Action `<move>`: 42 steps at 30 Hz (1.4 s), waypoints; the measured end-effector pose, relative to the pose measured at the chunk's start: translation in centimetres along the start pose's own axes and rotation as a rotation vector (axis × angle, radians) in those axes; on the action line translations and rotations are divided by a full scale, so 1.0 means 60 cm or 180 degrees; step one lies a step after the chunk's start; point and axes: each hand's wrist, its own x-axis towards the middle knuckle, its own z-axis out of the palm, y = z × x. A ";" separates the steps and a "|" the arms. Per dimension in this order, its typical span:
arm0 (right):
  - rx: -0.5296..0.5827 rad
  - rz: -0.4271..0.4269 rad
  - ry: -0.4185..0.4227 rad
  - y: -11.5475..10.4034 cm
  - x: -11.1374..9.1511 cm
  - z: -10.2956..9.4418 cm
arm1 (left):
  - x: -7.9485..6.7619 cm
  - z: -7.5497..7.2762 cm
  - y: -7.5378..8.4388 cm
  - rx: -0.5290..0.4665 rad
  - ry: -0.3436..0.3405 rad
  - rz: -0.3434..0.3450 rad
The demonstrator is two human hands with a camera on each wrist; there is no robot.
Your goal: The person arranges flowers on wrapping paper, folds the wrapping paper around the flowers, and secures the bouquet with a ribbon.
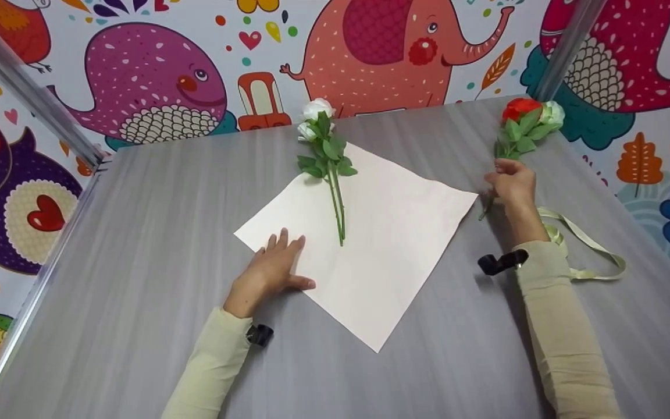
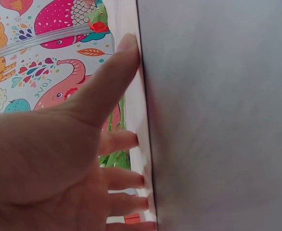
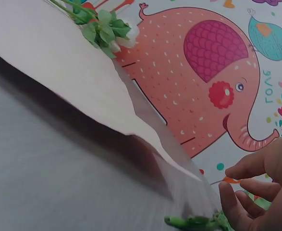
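Observation:
A white paper sheet (image 1: 393, 244) lies turned cornerwise on the table, its right corner lifted in the right wrist view. Two white roses (image 1: 316, 116) with green leaves rest on it, their stems toward the middle. My left hand (image 1: 271, 267) presses on the sheet's left edge, fingers spread and thumb out. At the right, a red rose (image 1: 522, 109) and a pale green rose (image 1: 551, 114) lie together. Over their stems is my right hand (image 1: 514, 183), fingers bent. The right wrist view shows a gap between its fingertips, with a green stem (image 3: 193, 222) below them.
A pale green ribbon (image 1: 599, 250) lies loosely looped beside the right forearm. The grey table (image 1: 154, 233) meets walls printed with cartoon animals at the back and sides. Metal posts (image 1: 567, 52) stand at the back corners.

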 end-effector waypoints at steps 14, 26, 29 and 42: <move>-0.0299 0.0217 0.0098 0.021 0.013 -0.017 | 0.002 -0.001 0.002 -0.0021 -0.0070 -0.0076; -0.0714 0.0258 0.0045 0.027 0.016 -0.018 | -0.001 -0.002 0.002 -0.0031 -0.0054 -0.0066; -0.0568 0.0325 0.0001 0.026 0.015 -0.020 | 0.000 -0.001 0.001 -0.0030 -0.0051 -0.0057; 0.0084 0.0462 -0.0006 0.020 0.012 -0.024 | 0.003 -0.001 0.000 0.0068 -0.0068 -0.0021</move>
